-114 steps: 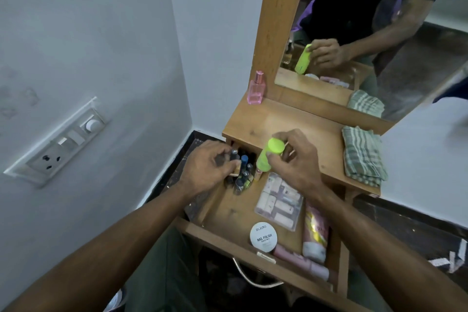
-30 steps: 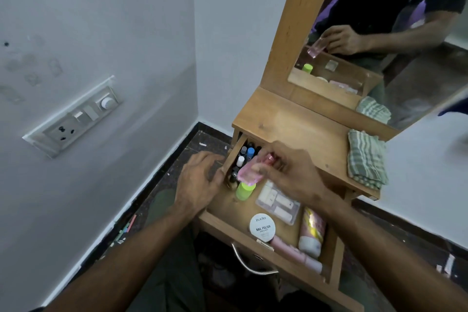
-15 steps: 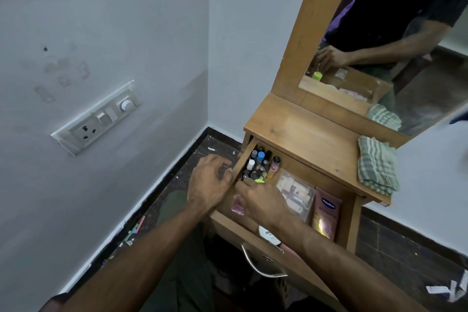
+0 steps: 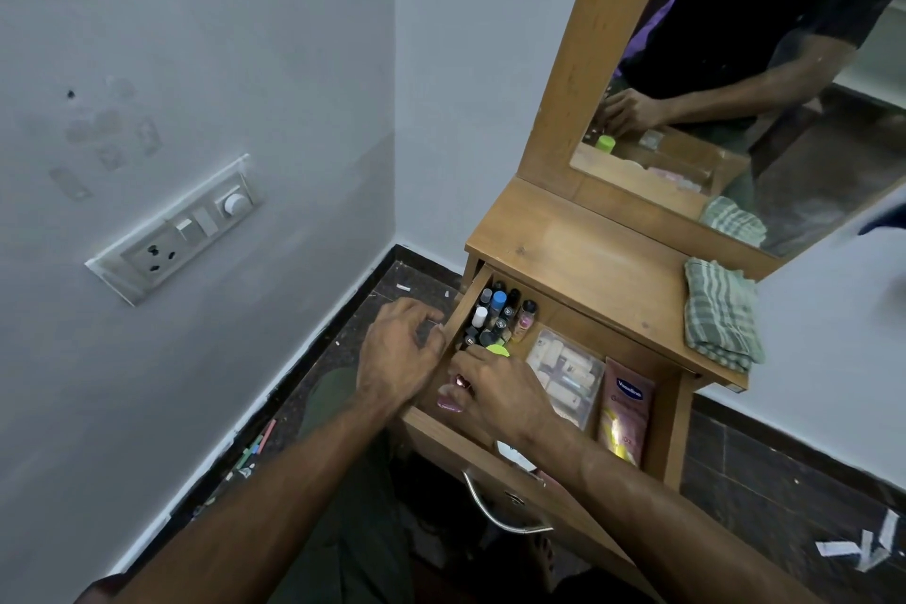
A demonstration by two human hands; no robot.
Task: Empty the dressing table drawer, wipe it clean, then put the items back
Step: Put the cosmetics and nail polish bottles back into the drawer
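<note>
Since the drawer [image 4: 490,449] stands pulled out and is full again, I judge I am near the end of the job, at the putting-back stage, though nothing here proves the wiping was done. Going from the left, my left hand [image 4: 397,353] rests on the drawer's left wall, its fingers curled over the edge and holding nothing else that I can see. Just inside that wall the little bottles [image 4: 497,314] stand upright in a cluster at the back corner, with a green cap [image 4: 497,350] in front of them. My right hand [image 4: 495,395] lies low in the front left part of the drawer, fingers closed round a pink bottle [image 4: 450,400] that I am setting down there; only its end peeps out under my fingers. To the right of that hand a clear box [image 4: 568,375] lies flat, and beside it, against the right wall, a pink tube [image 4: 625,412]. Further right, on the desk [image 4: 578,255], the folded cloth [image 4: 720,314] lies near the edge, and the rest of the top is bare. By my reckoning what remains is to let go of the pink bottle and push the drawer shut by its handle [image 4: 495,517].
</note>
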